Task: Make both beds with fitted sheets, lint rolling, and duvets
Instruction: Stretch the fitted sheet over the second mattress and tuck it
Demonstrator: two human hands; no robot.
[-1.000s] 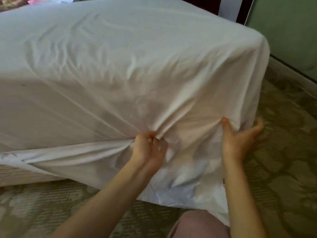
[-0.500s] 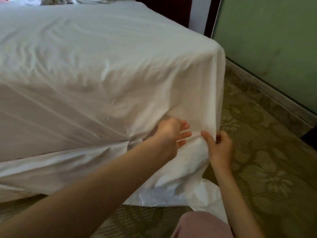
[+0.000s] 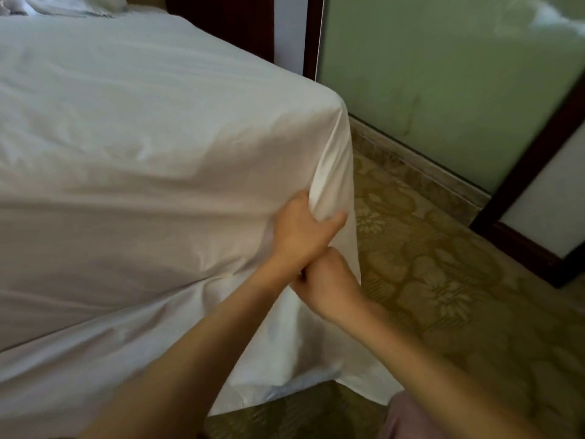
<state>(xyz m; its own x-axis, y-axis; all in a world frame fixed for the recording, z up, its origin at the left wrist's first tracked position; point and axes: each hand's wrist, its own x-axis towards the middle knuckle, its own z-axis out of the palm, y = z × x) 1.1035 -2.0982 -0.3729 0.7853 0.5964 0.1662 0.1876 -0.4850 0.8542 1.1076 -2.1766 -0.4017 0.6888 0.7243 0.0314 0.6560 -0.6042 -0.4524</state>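
Note:
A white sheet covers the bed and hangs over its near corner down to the carpet. At that corner my left hand grips a vertical fold of the sheet, thumb on the outer side. Just below it, my right hand is curled against the hanging cloth, its fingers hidden behind my left wrist. Loose sheet spreads on the floor below both arms.
Patterned olive carpet lies to the right of the bed. A green wall panel with a stone skirting and a dark wooden frame stands close behind. Crumpled white bedding sits at the far end. A pink-clad knee shows at the bottom.
Both hands have moved right to the bed's corner and come together. My left hand has taken hold of the corner fold; my right hand has slid under it. The view has shifted right.

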